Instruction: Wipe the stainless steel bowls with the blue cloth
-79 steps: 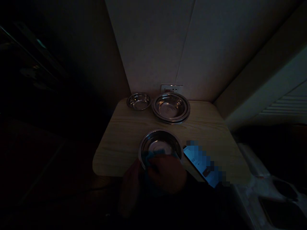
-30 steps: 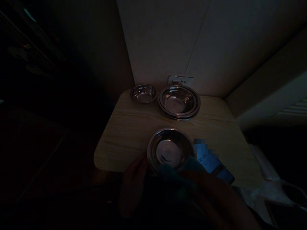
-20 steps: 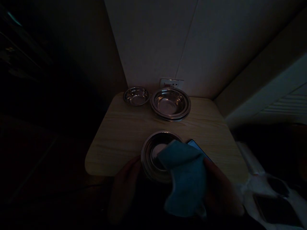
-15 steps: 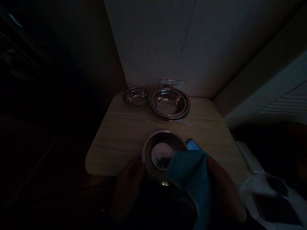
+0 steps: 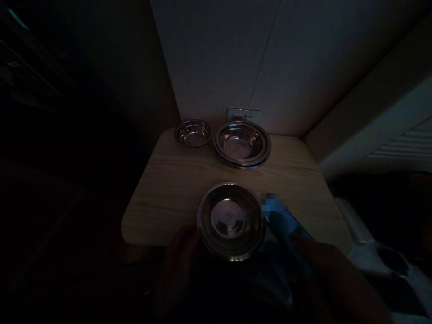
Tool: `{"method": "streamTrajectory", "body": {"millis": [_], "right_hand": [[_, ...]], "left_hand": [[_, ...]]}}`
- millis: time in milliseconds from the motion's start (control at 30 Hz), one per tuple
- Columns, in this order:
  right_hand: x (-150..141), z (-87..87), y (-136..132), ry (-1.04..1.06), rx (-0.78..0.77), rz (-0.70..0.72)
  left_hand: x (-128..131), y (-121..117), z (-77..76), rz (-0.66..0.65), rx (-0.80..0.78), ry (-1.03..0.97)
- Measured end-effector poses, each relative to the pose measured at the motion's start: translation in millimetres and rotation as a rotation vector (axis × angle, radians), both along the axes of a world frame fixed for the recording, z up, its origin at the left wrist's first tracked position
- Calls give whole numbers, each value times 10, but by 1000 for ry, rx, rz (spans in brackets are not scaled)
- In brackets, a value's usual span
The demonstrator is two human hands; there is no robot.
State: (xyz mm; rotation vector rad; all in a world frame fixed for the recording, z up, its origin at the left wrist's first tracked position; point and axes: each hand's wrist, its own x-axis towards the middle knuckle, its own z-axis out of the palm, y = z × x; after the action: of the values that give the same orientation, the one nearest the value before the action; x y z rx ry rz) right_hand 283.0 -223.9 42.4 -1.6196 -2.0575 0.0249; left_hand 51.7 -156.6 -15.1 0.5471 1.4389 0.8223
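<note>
The scene is very dark. A shiny steel bowl point(image 5: 231, 220) sits tilted at the near edge of a small wooden table point(image 5: 175, 189). My left hand point(image 5: 178, 261) grips the bowl's left rim from below. My right hand point(image 5: 324, 270) is low at the right, just off the bowl, holding a blue cloth point(image 5: 283, 243) that hangs dimly in shadow beside the bowl's right rim. The fingers of both hands are hard to make out.
A small steel bowl point(image 5: 193, 132) and a stack of larger steel bowls point(image 5: 242, 144) stand at the table's back by a wall socket point(image 5: 243, 114). A phone with a lit screen point(image 5: 286, 220) lies right of the near bowl. Pale furniture point(image 5: 381, 261) stands at the right.
My right hand with the blue cloth has lifted out of the bowl and dropped down to the right, uncovering the bowl's inside. My left hand stays on the rim.
</note>
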Motion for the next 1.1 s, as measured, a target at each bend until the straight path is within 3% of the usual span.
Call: {"method": "streamTrajectory", "body": {"millis": [100,200,300,400,533,633,733,867,1100], "right_hand": [[-407,-155,187,-90,34,165],[-824,-377,254,-55,85,103],[-1041,-542,253,-37,113,74],[-938,-556,246,-55,89,113],[-501,-387,271,-108,46,182],[-303,-307,335,-117,128,96],[-381,-393,438,-154,107,21],[-667,-595,601,-186,-91,-27],[-828,-576,744,229,-373,86]], "left_hand": [[35,-10,28,-19,34,41],[66,-10,64,-41,83,150],[63,-5,58,-86,122,243],[25,-3,42,-89,149,330],[-14,-21,76,-116,165,460],[-4,-64,100,-154,169,521],[33,-126,93,-174,196,584],[81,-183,83,-266,282,664],[90,-146,71,-282,427,706]]}}
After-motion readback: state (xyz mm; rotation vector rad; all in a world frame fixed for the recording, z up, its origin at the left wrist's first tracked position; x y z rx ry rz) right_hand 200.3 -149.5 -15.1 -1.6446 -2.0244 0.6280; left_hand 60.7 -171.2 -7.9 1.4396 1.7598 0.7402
